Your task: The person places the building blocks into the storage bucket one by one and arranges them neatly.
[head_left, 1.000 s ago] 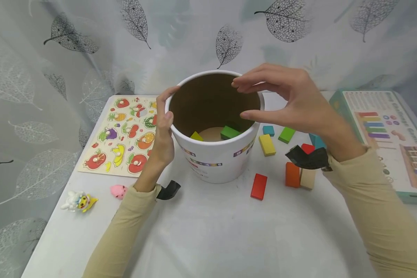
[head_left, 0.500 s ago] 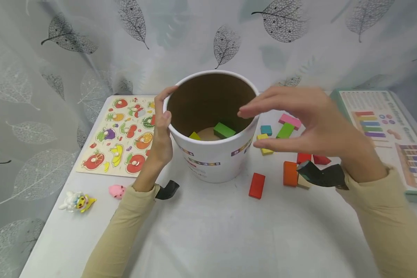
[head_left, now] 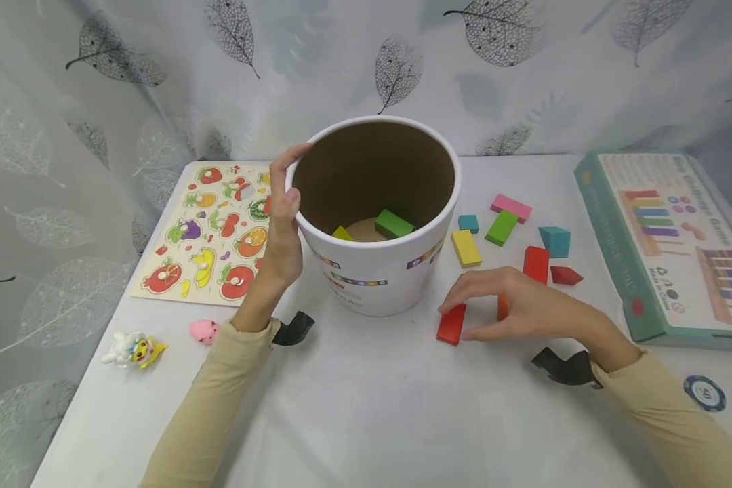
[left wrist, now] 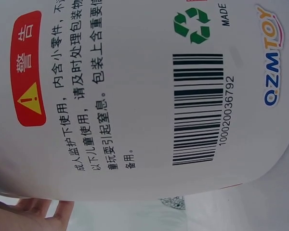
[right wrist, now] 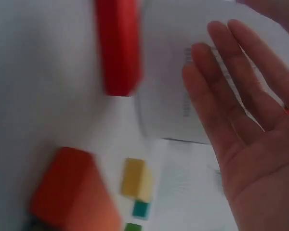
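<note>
A white round bucket (head_left: 375, 285) stands mid-table, with a green block (head_left: 393, 224) and part of a yellow block (head_left: 342, 234) visible inside. At its left rim my left hand (head_left: 285, 230) holds on, the thumb in front and fingers behind. The left wrist view is filled by the bucket's printed wall (left wrist: 135, 120). Over the table to the right, my right hand (head_left: 518, 305) has thumb and fingers spread around a red block (head_left: 451, 324), fingertips right at its top end. In the right wrist view the fingers (right wrist: 221, 96) are extended beside that red block (right wrist: 119, 48). An orange block (head_left: 503, 306) is partly hidden behind the hand.
Right of the bucket lie yellow (head_left: 466, 249), green (head_left: 502, 228), pink (head_left: 511, 207), blue (head_left: 555, 242) and red (head_left: 536, 264) blocks. A game box (head_left: 677, 251) is at far right, near a round chip (head_left: 704, 394). A fruit puzzle board (head_left: 210, 234) and small figures (head_left: 135, 350) sit left.
My right hand has come away from the bucket's right rim, moving right and then down to the red block on the table. The left hand keeps its hold on the bucket.
</note>
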Tool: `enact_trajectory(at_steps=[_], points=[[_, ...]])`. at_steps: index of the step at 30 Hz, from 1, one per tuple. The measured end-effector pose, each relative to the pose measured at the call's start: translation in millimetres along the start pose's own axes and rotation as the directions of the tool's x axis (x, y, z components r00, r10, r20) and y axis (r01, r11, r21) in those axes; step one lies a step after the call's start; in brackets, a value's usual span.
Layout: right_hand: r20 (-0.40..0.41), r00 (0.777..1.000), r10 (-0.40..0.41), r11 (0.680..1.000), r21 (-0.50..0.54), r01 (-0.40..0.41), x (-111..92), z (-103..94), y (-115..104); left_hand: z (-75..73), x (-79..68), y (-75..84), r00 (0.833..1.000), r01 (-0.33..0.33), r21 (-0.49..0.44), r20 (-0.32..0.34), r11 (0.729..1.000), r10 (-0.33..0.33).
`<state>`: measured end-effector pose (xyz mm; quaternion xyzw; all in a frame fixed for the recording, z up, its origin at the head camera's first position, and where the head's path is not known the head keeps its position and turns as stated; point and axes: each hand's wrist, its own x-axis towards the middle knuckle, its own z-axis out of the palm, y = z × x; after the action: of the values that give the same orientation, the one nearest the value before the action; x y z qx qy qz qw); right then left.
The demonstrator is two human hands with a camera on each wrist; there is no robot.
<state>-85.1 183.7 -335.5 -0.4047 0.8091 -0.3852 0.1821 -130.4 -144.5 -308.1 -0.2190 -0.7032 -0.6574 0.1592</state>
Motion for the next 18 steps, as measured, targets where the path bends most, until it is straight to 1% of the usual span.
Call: enact_trajectory(at_steps=[3,6,13,18], points=[[0.050,0.996,0.076,0.995,-0.066,-0.072,4,10.3,12,-0.8,0.2,-0.4,1.000,-0.005,0.002,-0.002,1.000,0.005],[0.065,0.992,0.104,0.984,-0.150,-0.093,7,15.5,17,-0.7,0.5,-0.2,1.000,-0.009,0.009,-0.003,1.000,0.009],[0.064,0.992,0.112,0.971,-0.219,-0.095,8,18.6,19,-1.2,2.4,-0.1,1.000,-0.027,-0.002,0.004,1.000,0.027],[0.045,0.990,0.130,0.959,-0.258,-0.114,3,20.0,22,-0.8,-0.1,-0.4,1.000,-0.020,0.001,0.004,1.000,0.020]])
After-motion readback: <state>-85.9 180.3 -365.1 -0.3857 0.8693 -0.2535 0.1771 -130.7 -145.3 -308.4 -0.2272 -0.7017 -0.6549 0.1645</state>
